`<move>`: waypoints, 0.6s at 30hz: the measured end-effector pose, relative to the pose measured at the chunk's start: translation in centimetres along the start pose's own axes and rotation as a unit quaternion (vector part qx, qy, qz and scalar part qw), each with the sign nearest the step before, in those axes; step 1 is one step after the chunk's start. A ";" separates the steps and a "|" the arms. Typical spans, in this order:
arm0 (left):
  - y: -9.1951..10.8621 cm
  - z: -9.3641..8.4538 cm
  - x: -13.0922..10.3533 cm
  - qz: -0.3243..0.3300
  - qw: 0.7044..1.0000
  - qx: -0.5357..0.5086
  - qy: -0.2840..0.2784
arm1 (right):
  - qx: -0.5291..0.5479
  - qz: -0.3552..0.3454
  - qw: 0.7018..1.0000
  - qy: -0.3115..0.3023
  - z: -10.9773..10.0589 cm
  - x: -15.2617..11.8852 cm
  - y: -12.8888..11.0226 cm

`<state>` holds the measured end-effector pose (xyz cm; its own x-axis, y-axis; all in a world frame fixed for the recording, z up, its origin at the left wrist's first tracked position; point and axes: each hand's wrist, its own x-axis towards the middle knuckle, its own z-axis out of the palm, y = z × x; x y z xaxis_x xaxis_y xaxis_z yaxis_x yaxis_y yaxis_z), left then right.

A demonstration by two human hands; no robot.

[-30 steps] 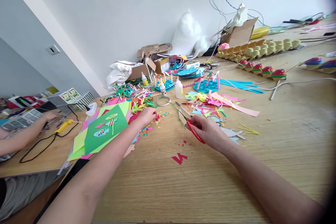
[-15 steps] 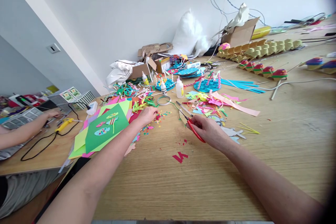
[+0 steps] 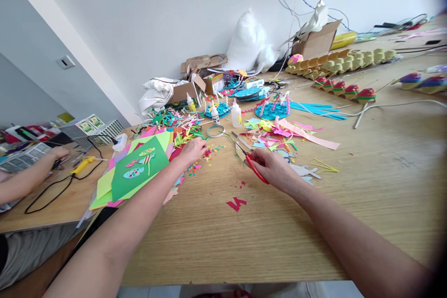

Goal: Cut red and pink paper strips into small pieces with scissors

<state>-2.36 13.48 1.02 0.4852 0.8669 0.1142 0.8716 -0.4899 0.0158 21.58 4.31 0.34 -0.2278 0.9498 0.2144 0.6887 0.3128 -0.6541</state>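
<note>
My left hand (image 3: 194, 151) is at the edge of a scatter of small coloured paper dots (image 3: 211, 153). Its fingers are curled together and point down; whatever is between them is too small to make out. In my right hand (image 3: 270, 165) is a pair of red-handled scissors (image 3: 257, 173), blades pointing away to the upper left. Beside the left forearm lies a green sheet (image 3: 120, 185) with paper fish on it. Red paper cut-offs (image 3: 236, 204) rest on the table between my arms.
Glue bottles (image 3: 236, 115) and a tape roll (image 3: 215, 131) stand beyond my hands. Paper scraps (image 3: 279, 132) and grey fish cut-outs (image 3: 303, 170) lie right. Painted egg-carton pieces (image 3: 345, 89) sit farther back. At left, another person's hand (image 3: 60, 152) is near a yellow glue gun (image 3: 84, 165).
The view has shifted slightly, showing more of the table's front edge. Both hands keep nearly the same places over the table, the right one still holding the scissors.
</note>
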 end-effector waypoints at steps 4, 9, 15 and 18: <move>3.6 -0.8 -1.9 0.076 0.995 -0.037 -0.061 | -0.002 -0.009 1.000 0.011 0.0 0.0 -0.1; 8.2 -1.3 -5.1 0.232 0.951 -0.105 -0.174 | -0.001 -0.014 1.000 0.021 0.3 0.0 0.1; 9.5 -0.7 -6.3 0.249 0.948 -0.092 -0.176 | 0.006 -0.020 0.999 0.029 0.6 0.1 0.6; 9.7 -0.4 -6.2 0.251 0.948 -0.090 -0.174 | 0.007 -0.022 0.999 0.028 0.6 0.1 0.6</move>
<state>3.06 3.31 0.85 0.8564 0.4832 -0.1818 0.5143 -0.8290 0.2195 21.55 4.58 -0.45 -0.2187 0.9341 0.2822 0.6689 0.3541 -0.6536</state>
